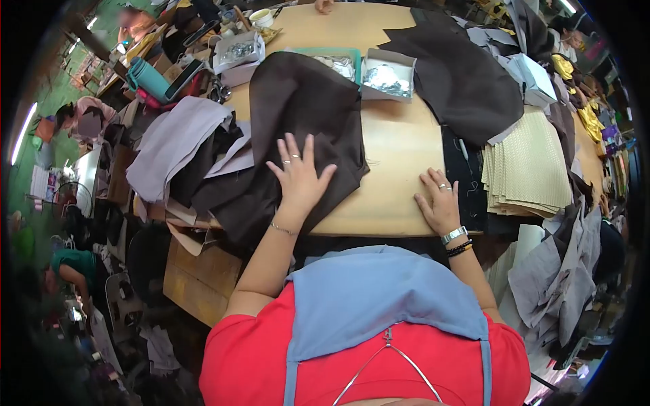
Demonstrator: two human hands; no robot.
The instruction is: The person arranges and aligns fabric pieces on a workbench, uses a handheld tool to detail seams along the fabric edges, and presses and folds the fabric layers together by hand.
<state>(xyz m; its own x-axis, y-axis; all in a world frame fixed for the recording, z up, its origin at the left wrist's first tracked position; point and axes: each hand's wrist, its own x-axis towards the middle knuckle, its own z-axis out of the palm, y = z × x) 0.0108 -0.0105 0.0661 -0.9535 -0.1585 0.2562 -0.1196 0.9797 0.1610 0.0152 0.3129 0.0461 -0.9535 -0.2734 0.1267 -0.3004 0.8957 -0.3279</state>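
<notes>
Fingers of my left hand [300, 181]: spread wide, palm down on the dark brown cloth [298, 88].
Fingers of my right hand [443, 206]: slightly apart, gently bent, resting on the pale tabletop [386, 210] near its front edge.
Dark brown cloth: ahead of me and to the left, its far end by the green tray [357, 59].
White box [386, 95]: just right of that tray, holding silvery pieces.
Yellowish sheets [528, 169]: stacked to my right, beyond the black strip [467, 189].

I see the left hand [299, 179] spread on dark cloth [305, 95]. The right hand [440, 205] rests on the table [393, 162].
</notes>
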